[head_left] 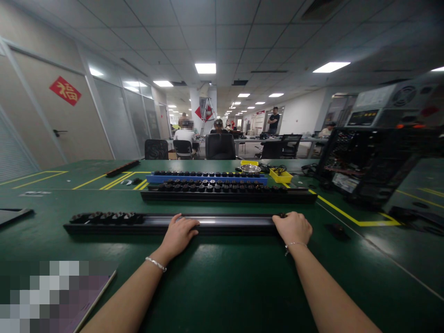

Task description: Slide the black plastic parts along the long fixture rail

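A long black rail [239,225] with a shiny inner channel lies crosswise on the green table in front of me. Several small black parts [107,216] sit in a row in its left end. My left hand [178,235] rests on the middle of the rail, fingers spread over the channel. At the right end, my right hand [294,229] is closed, its fingers against the rail. A small dark part [283,215] shows at those fingertips, mostly hidden by the hand. Behind lies another black rail [229,197] lined with similar parts.
Farther back are a blue rack [208,175] of black parts, a metal bowl [250,169] and a yellow tray [281,176]. An opened computer case [360,162] stands at right. A pixelated booklet-like item [88,296] lies front left. People sit and stand beyond the table.
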The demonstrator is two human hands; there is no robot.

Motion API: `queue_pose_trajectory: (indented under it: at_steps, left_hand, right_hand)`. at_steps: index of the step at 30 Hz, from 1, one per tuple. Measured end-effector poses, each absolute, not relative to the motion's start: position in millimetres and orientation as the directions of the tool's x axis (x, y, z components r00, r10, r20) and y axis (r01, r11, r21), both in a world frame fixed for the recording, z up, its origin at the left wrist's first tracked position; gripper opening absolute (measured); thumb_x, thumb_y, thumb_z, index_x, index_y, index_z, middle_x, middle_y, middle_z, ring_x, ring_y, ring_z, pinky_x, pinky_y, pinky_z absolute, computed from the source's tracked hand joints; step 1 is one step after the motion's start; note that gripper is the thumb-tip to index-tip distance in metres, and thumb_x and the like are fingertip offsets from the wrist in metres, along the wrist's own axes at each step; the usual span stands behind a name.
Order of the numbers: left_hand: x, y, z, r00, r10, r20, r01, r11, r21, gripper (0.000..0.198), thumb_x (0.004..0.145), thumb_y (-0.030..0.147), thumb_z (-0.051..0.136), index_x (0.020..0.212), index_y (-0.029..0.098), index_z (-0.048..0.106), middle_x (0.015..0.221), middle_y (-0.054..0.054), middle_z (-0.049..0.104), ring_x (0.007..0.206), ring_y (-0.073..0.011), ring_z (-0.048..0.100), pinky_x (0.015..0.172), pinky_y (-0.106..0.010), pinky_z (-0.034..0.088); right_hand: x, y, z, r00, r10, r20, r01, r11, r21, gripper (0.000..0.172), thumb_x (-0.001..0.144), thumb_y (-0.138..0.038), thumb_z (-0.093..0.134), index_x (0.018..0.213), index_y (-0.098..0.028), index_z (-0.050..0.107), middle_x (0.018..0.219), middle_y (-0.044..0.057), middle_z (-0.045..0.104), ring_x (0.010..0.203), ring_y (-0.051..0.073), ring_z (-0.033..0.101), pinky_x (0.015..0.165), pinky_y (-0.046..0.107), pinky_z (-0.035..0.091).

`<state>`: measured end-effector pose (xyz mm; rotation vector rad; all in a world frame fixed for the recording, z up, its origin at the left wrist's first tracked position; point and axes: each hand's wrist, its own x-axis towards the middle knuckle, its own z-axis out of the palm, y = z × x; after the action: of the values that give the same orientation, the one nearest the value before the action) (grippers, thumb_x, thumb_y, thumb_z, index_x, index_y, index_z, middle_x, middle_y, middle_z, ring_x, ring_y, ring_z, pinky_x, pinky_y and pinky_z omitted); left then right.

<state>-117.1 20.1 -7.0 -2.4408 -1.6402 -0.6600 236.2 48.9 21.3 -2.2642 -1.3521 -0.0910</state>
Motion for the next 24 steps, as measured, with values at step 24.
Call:
queue_pose_trajectory:
  at_steps: [24]
  left_hand:
    - [-118,22,-9,0.321,0.839,0.440,0.902,-0.412,0.128,0.018,0.082,0.028,0.054,0.099,0.028,0.060,0.100,0.001,0.068,0.094,-0.0172,0.059,0.103,-0.045,0.023]
  right_hand:
    - [253,50,16,0.546,0.783,0.298,0.817,-0.419,-0.395,0.054,0.067,-0.051,0.047,0.097,-0.009,0.061,0.100,0.018,0.058,0.095,0.031,0.053,0.081,0.041,0.041]
